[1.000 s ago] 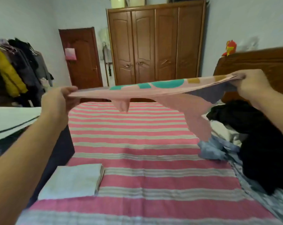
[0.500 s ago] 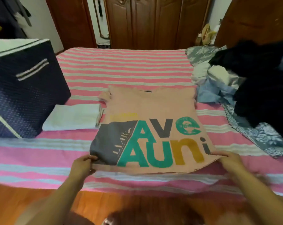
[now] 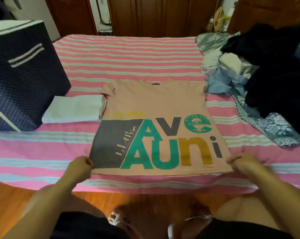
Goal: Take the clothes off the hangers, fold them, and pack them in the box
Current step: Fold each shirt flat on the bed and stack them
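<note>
A pink T-shirt (image 3: 156,104) with large green, grey and mustard lettering lies flat on the striped bed (image 3: 128,54), collar at the far end. My left hand (image 3: 80,167) pinches its near left hem corner. At the near right hem corner, my right hand (image 3: 242,163) pinches the cloth. A folded white garment (image 3: 73,109) lies to the left of the shirt, its right edge under the shirt's sleeve. The dark blue dotted box (image 3: 23,80) stands on the bed at the left, beside the white garment.
A heap of unfolded clothes, black (image 3: 275,69), light blue (image 3: 226,81) and white, lies on the right side of the bed on a grey floral quilt (image 3: 273,128). Brown wardrobe doors (image 3: 154,14) stand behind the bed. Wooden floor (image 3: 11,204) lies at the near edge.
A second ago I held the shirt stretched in the air at chest height. It now lies flat on the bed, and my hands have barely shifted over the last half second.
</note>
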